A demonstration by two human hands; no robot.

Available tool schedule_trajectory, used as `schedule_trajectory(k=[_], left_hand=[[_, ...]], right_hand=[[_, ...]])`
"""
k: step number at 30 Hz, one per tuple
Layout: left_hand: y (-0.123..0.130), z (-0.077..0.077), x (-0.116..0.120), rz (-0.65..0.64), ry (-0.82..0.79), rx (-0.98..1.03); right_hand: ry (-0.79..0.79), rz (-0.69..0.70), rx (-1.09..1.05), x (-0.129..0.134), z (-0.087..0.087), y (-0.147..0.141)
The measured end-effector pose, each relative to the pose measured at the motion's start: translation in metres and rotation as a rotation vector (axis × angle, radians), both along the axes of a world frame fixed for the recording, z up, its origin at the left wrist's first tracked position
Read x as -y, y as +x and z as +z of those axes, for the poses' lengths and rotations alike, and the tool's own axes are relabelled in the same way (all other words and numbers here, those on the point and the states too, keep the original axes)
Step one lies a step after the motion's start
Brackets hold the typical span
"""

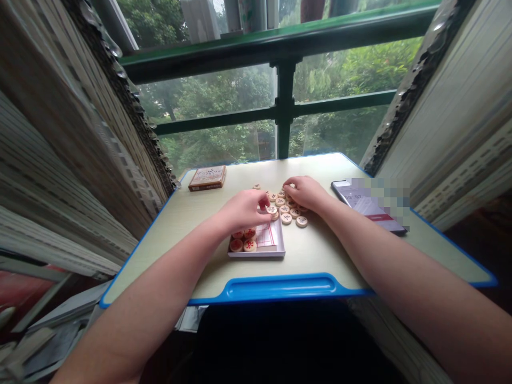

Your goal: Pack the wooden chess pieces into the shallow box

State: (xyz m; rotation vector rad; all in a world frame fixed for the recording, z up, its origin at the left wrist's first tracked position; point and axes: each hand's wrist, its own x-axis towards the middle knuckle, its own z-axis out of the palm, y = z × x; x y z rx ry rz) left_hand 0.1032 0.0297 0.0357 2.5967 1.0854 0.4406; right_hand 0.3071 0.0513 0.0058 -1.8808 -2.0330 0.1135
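Note:
My left hand (248, 208) is closed, with thumb and fingers pinched round a pale wooden xiangqi piece (271, 210); another piece shows just beneath it. This grip is over the upper right of a shallow white box (282, 246). Inside the box, red-marked xiangqi pieces (250, 245) lie on the left beside a folded paper board (266, 234) with red lines. My right hand (304, 191) curls over loose dark-marked pieces (286, 218) to the right of the box. Its fingertips close on a piece at the far side of the group, mostly hidden by the fingers.
A brown printed box lid (207, 178) lies at the table's far left. On the right rests a phone (370, 208), partly blurred out. The pale table (168, 234) has a blue edge with a blue tray groove (281, 287) in front. Behind stands a green-railed window (285, 106).

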Motion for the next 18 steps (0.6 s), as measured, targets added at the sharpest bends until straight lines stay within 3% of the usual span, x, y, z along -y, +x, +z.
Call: schedule_trajectory(k=[18], left_hand=[[-0.0022,-0.0053,-0.0018,-0.031,0.034,-0.014]], right_hand=[[0.065,-0.056,-0.172,0.0011,0.0014,0.0029]])
